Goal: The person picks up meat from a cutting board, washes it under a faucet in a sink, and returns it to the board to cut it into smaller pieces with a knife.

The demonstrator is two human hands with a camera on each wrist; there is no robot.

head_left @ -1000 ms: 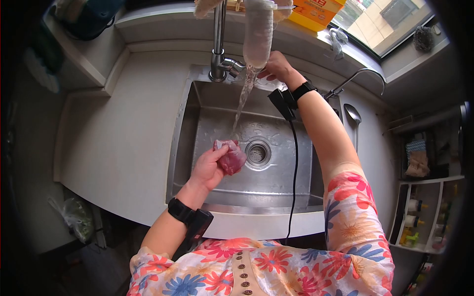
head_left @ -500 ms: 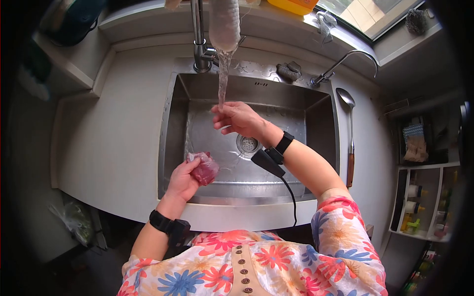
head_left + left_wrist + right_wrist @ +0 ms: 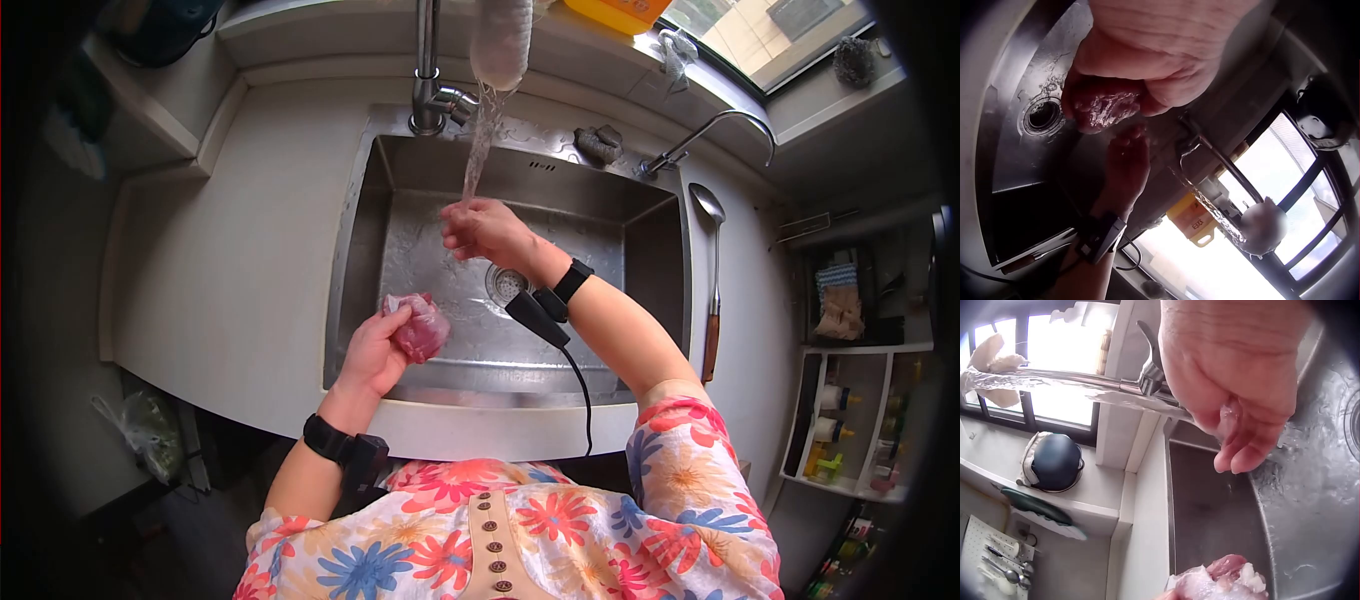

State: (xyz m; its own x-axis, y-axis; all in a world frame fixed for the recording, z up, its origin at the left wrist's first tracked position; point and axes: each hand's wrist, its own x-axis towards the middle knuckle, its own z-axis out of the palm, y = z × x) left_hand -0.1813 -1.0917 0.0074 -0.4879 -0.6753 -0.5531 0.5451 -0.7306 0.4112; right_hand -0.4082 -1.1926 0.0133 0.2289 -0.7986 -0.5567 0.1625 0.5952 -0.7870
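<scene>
Kitchen counter: pale worktop (image 3: 230, 250), steel sink (image 3: 530, 350) set into it, window (image 3: 815, 35) beyond at upper right.
Left hand (image 3: 372, 352): thumb laid over the top, fingers curled around the side and underside; grips one item.
Raw meat (image 3: 424, 330): one piece, pinkish red with paler patches, wet sheen; held over the left front part of the sink.
Right hand (image 3: 490, 230): fingers loosely bent, nothing visible in them; under the flow, farther back than the meat and apart from it.
Water stream (image 3: 477, 150): falls onto the right hand's fingers.
Wristbands: dark, one per wrist, each bearing a black device.
Drain (image 3: 507, 285): round, in the sink floor, partly behind the right wrist's device.
Faucet (image 3: 427, 100): chrome, behind the sink; bulky white cover (image 3: 502, 45) at the outlet.
Back rim: grey scrubber (image 3: 600, 143), slim curved tap (image 3: 705, 138) to its right.
Ladle (image 3: 712, 270): metal bowl, wooden handle, lying right of the sink.
Sill: yellow-orange container (image 3: 625, 12).
</scene>
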